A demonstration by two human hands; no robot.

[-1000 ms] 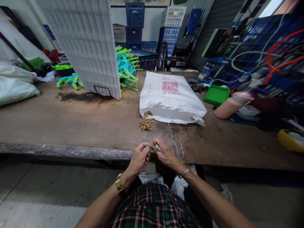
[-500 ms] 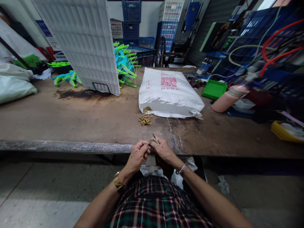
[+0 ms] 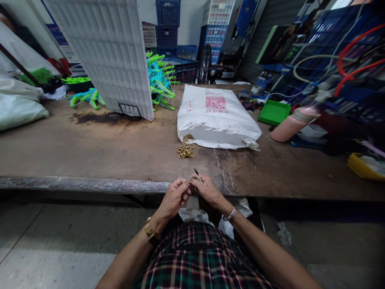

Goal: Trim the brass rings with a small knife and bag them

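Note:
At the table's front edge my two hands meet, fingertips close together. My left hand (image 3: 175, 194) is closed in a pinch; what sits between its thumb and finger is too small to make out. In my right hand (image 3: 209, 192) is a small knife (image 3: 197, 175), its dark pointed blade sticking up past the fingers and its pale handle partly hidden by them. Just beyond the hands lies a small pile of brass-coloured rings (image 3: 185, 151), with a few more against the corner of a white sack (image 3: 219, 120) with red print.
A white ribbed panel (image 3: 105, 56) stands at the left on a black wire stand, with green and turquoise plastic pieces (image 3: 161, 80) behind it. On the right are a green tray (image 3: 274, 112), a pink bottle (image 3: 293, 125) and a yellow container (image 3: 365, 166). The wooden table (image 3: 90, 156) ends near my waist.
The view has shifted slightly. My hands stay together at the table edge; the knife's blade shows a bit more above my right hand.

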